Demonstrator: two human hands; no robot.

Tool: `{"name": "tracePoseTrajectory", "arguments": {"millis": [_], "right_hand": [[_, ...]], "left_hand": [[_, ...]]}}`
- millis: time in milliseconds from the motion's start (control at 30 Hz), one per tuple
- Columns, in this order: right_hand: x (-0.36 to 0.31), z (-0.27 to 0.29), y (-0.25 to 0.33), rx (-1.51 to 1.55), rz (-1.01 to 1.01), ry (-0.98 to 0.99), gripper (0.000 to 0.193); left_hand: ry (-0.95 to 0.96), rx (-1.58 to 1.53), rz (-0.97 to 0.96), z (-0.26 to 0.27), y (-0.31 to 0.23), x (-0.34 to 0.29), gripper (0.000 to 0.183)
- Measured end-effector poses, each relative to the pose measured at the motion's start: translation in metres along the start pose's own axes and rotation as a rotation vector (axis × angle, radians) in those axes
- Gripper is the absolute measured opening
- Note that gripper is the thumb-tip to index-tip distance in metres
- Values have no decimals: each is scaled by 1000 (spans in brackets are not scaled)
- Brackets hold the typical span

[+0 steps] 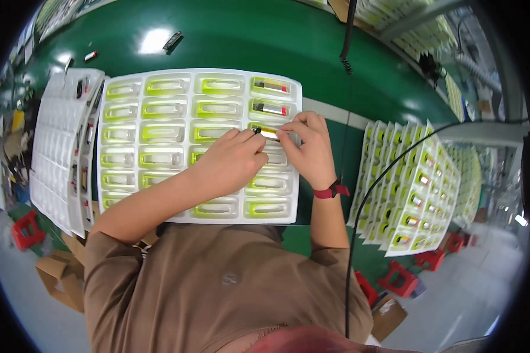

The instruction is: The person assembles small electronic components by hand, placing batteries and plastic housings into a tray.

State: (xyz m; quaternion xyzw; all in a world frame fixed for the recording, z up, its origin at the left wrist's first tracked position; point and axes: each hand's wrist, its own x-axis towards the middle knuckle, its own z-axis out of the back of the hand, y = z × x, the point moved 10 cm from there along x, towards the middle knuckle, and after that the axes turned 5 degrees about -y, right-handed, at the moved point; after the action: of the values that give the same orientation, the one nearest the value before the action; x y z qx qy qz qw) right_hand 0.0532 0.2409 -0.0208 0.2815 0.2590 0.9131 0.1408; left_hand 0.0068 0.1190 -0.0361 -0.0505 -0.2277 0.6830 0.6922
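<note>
A white moulded tray [188,138] lies before me, its compartments holding yellow-green clear plastic cases. In the right column's top two compartments are a silver battery assembly [271,86] and a second battery assembly [269,108], each with a red end. Just below them, over the third compartment, is another battery assembly [267,132] with a black end and a yellow strip. My left hand [232,162] pinches its black end. At its other end, my right hand [309,150] has thumb and fingers closed on it, with a red band on the wrist.
Stacked white trays [56,147] stand at the left with dark parts between them. At the right leans a row of filled trays [421,194]. A black cable [388,167] runs down past my right arm. Loose parts, including a dark one [172,41], lie on the green table [235,35].
</note>
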Motion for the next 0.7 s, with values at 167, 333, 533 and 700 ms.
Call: {"name": "tracePoseTrajectory", "arguments": {"millis": [167,333,533,700], "right_hand": [[64,11,9,129,18,-70,20],[190,-152,36,170,320,369,36],[242,-306,7,-146,312,535,59],[246,-314,-23,-169,442,549,44]], "left_hand": [[-203,-177,14,33,2,1,14],[-284,-894,373,43,59,-42,16],[-554,-1486,829,59,89,-89,42],[-720,-1753,789,61,114,-114,41]]}}
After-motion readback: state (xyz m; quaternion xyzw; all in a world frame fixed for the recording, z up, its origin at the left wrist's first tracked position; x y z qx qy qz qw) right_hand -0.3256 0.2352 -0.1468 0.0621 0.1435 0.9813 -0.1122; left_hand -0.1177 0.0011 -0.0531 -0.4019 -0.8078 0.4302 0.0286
